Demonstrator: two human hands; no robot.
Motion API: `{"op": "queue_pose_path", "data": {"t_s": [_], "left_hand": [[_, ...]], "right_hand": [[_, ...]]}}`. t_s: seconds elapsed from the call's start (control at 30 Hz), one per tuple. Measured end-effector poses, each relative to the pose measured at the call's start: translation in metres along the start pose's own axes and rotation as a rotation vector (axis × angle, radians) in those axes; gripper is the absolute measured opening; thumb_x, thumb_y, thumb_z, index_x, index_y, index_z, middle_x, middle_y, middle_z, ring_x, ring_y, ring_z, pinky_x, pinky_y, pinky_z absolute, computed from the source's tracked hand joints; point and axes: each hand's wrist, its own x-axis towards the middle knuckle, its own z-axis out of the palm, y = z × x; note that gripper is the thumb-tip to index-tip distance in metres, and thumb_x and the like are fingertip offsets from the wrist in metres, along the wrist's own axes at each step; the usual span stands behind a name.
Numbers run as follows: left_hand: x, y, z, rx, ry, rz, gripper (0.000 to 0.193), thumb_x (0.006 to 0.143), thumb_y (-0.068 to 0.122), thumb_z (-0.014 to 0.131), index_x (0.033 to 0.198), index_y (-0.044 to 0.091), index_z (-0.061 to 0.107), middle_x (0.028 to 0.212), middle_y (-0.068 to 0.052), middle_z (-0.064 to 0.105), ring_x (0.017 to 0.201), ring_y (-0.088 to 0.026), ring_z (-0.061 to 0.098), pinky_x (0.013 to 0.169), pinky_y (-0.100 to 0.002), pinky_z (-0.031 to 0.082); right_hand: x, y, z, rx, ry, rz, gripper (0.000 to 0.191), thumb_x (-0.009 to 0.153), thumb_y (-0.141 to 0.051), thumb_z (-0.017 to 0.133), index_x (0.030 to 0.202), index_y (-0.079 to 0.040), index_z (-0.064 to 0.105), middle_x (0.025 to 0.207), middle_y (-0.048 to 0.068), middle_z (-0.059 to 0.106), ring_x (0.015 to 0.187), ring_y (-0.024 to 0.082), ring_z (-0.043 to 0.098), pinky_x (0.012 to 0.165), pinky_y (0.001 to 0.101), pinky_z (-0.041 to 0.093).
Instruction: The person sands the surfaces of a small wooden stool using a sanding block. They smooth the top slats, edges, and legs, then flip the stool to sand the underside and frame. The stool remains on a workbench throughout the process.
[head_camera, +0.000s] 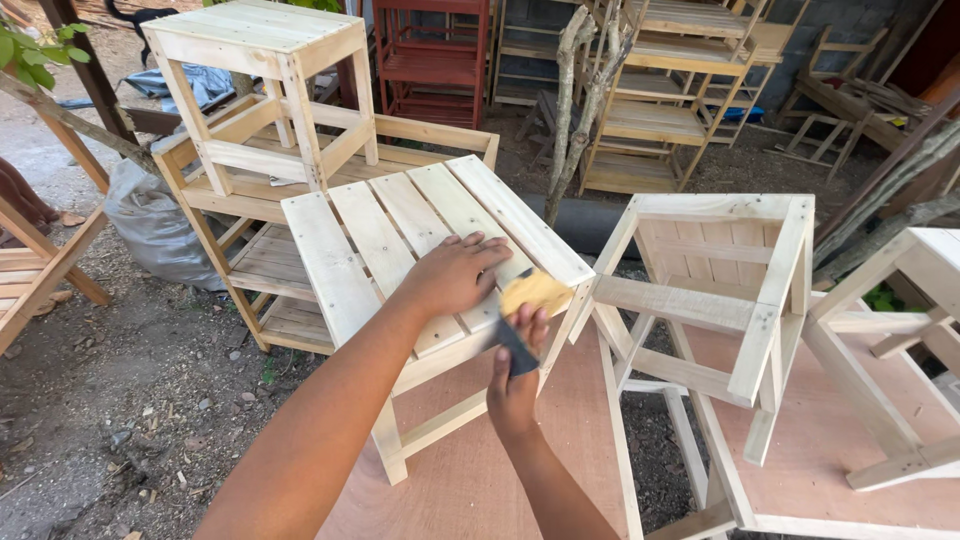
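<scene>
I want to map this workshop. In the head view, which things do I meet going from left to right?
Grey sack → slatted stool under the left hand → yellow sanding pad held by the right hand → stool on its side → stool at the right edge.

A reddish plywood sheet (470, 490) lies on the ground; pale slatted wooden stools (400, 240) stand on it.

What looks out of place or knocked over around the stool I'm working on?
Next to the slatted stool under your left hand, another stool lies tipped on its side on the plywood sheet, legs pointing sideways. A third one is stacked on a shelf unit behind. Your right hand holds a putty knife loaded with yellow filler; nothing spilled.
</scene>
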Motion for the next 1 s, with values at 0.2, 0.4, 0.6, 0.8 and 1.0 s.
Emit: {"op": "queue_pose_path", "data": {"t_s": [0.2,0.4,0.6,0.8,1.0], "left_hand": [[-0.004,-0.003,0.001,-0.011,-0.009,0.011,0.047,0.097,0.025,0.046,0.142,0.019,0.056,0.157,0.002,0.045,0.147,-0.027,0.038,0.119,-0.049,0.029],[-0.006,-0.002,-0.004,-0.006,-0.013,0.014,0.048,0.096,0.027,0.052,0.143,0.019,0.054,0.157,0.000,0.045,0.146,-0.028,0.038,0.118,-0.050,0.029],[-0.019,0.000,-0.011,-0.041,0.064,0.045,0.052,0.091,0.027,0.053,0.143,0.021,0.055,0.158,0.000,0.045,0.146,-0.028,0.040,0.119,-0.048,0.030],[-0.022,0.002,-0.009,-0.045,0.060,0.057,0.045,0.097,0.024,0.052,0.142,0.017,0.056,0.157,-0.003,0.047,0.145,-0.030,0.041,0.118,-0.049,0.029],[-0.040,-0.018,-0.034,-0.415,0.059,-0.047,0.047,0.096,0.039,0.059,0.139,0.022,0.065,0.147,0.000,0.062,0.134,-0.026,0.061,0.120,-0.040,0.048]], "right_hand": [[0.011,0.004,0.002,0.261,0.190,0.257,0.065,0.110,-0.032,0.038,0.160,0.005,0.020,0.166,0.022,0.032,0.156,0.033,0.029,0.128,0.0442,0.022],[0.002,-0.038,0.043,0.268,0.265,0.220,0.064,0.111,-0.031,0.036,0.159,0.009,0.022,0.170,0.022,0.020,0.159,0.035,0.014,0.129,0.0434,0.012],[-0.014,-0.076,0.046,0.059,0.085,0.079,0.050,0.116,-0.031,0.036,0.147,0.005,0.053,0.165,0.024,0.042,0.164,0.035,0.017,0.133,0.0435,0.014],[0.039,-0.039,0.019,0.276,0.371,0.605,0.070,0.108,-0.051,0.038,0.142,0.008,0.050,0.131,0.023,0.057,0.113,0.025,0.053,0.096,0.0392,0.042],[0.043,-0.037,0.017,0.232,0.228,0.647,0.069,0.108,-0.053,0.039,0.136,0.008,0.052,0.124,0.016,0.061,0.113,0.021,0.055,0.099,0.0352,0.045]]}}
